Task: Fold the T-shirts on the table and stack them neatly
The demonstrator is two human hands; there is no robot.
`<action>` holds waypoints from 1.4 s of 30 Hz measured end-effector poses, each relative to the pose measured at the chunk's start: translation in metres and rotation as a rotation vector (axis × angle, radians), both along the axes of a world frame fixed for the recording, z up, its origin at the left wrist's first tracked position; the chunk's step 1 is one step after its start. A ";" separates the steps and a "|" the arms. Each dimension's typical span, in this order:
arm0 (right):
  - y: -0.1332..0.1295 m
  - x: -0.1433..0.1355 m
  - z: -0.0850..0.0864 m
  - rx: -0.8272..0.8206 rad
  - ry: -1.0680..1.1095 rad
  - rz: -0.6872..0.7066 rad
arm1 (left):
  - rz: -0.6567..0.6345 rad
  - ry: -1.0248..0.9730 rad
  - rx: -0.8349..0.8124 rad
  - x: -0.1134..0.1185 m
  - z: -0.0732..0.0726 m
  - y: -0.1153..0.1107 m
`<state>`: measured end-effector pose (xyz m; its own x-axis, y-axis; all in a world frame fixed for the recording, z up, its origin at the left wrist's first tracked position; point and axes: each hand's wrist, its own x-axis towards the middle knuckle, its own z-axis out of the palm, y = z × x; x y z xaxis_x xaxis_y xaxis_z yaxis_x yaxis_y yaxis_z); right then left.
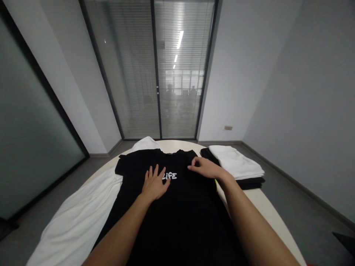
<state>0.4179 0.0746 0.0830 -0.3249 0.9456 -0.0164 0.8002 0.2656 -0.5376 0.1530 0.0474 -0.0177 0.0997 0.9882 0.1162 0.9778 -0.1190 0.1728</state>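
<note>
A black T-shirt (177, 221) with white "LIFE" lettering lies spread out, its collar toward the far edge. My left hand (155, 183) rests on its chest, fingers spread, partly over the first letter. At the shirt's right side, near the sleeve, my right hand (203, 167) has thumb and fingertips curled together; whether cloth is between them is too dark to make out. White cloth (83, 207) lies along the left of the shirt and partly under it.
Right of the black shirt, a folded white garment (238, 160) lies on folded black ones (251, 183). Everything lies on a pale table (273, 218) with a rounded edge. Beyond it are a glass door with blinds (180, 111) and grey walls.
</note>
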 end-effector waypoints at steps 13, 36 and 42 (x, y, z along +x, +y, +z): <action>0.007 0.020 -0.019 -0.052 -0.444 -0.157 | -0.002 0.032 -0.005 0.001 0.002 -0.001; -0.004 0.024 0.003 -0.177 -0.600 -0.301 | 0.001 0.046 -0.007 0.002 0.007 -0.005; -0.004 0.019 0.001 -0.138 -0.595 -0.294 | 0.002 0.046 -0.004 0.003 0.007 -0.004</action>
